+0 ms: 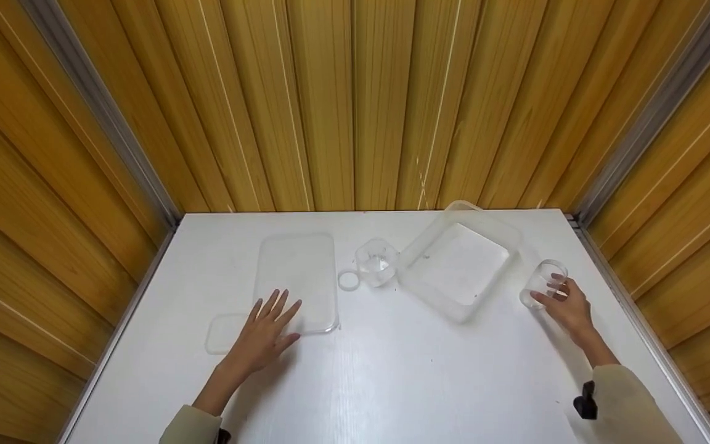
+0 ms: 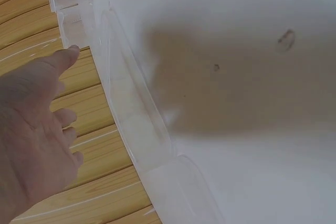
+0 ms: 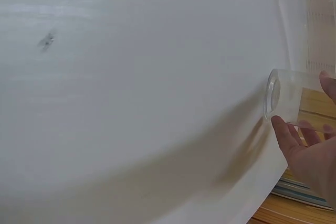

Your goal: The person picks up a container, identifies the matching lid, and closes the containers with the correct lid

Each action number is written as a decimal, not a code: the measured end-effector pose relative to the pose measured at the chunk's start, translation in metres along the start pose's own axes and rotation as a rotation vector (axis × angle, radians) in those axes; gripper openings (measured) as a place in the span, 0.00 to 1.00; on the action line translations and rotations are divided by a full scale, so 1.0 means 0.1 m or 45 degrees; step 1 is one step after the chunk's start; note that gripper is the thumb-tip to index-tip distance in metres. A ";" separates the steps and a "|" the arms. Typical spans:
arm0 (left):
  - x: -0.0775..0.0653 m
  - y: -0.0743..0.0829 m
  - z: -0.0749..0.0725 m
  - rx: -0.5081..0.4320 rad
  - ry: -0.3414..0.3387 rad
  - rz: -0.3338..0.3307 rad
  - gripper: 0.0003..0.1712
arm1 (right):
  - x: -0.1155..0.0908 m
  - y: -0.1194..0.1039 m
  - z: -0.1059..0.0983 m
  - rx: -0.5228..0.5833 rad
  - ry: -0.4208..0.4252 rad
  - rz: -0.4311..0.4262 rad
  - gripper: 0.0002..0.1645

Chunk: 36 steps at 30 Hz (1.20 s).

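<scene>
On the right side of the table my right hand [image 1: 567,305] holds a clear round jar [image 1: 534,287] between thumb and fingers. The jar's base [image 3: 274,95] is close to the tabletop; I cannot tell whether it touches. My left hand [image 1: 262,336], fingers spread and holding nothing, is over the near part of a large flat translucent lid [image 1: 296,265]. A smaller translucent lid [image 1: 222,333] lies partly hidden behind that hand. In the left wrist view the left hand [image 2: 37,124] appears apart from the lids.
A large translucent rectangular box [image 1: 432,302] stands at the back right, set at an angle. Beside it are a clear faceted jar [image 1: 376,262] and a small round lid [image 1: 349,280]. Wood-patterned walls [image 1: 355,105] border the white table [image 1: 392,376].
</scene>
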<state>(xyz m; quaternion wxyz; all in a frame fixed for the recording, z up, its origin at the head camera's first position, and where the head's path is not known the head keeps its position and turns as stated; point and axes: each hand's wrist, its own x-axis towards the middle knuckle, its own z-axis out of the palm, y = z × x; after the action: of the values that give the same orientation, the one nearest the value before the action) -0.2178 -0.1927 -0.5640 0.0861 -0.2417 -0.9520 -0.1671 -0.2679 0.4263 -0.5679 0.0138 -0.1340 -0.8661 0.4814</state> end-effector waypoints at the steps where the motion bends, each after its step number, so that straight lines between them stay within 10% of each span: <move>1: 0.00 0.01 0.00 0.001 -0.007 0.003 0.36 | -0.03 0.01 -0.01 -0.003 -0.003 -0.004 0.51; 18: 0.09 0.09 0.06 0.008 -0.107 0.006 0.36 | -0.36 -0.08 -0.03 -0.157 0.025 -0.203 0.45; 36: 0.07 0.08 0.11 -0.141 -0.010 -0.020 0.34 | -0.72 -0.91 0.30 -0.082 0.067 -0.504 0.41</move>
<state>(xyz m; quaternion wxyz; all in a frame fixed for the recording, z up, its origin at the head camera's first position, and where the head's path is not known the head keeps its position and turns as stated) -0.2210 -0.1785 -0.5705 0.0676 -0.2391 -0.9435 -0.2194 -0.2229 0.3379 -0.5003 0.1265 0.0258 -0.8899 0.4376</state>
